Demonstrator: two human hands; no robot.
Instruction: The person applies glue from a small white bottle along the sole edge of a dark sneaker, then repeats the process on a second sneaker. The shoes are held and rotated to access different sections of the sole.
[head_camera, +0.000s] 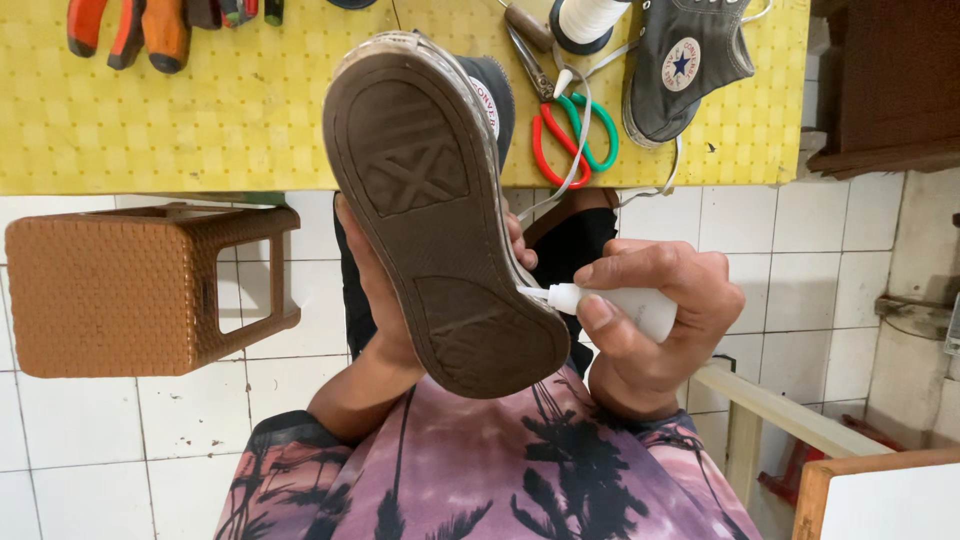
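Note:
My left hand (375, 300) holds a grey canvas sneaker (435, 200) from underneath, its worn brown sole turned up toward me. My right hand (650, 320) grips a small white glue bottle (615, 303). The bottle's nozzle touches the right edge of the sole near the heel. A second grey sneaker (685, 60) lies on the yellow table (200, 120) at the upper right.
Red and green scissors (572, 140), pliers, a white thread spool (585, 20) and orange-handled tools (140, 30) lie on the table. A brown woven plastic stool (110, 295) stands at left on the white tiled floor. Wooden furniture is at the right.

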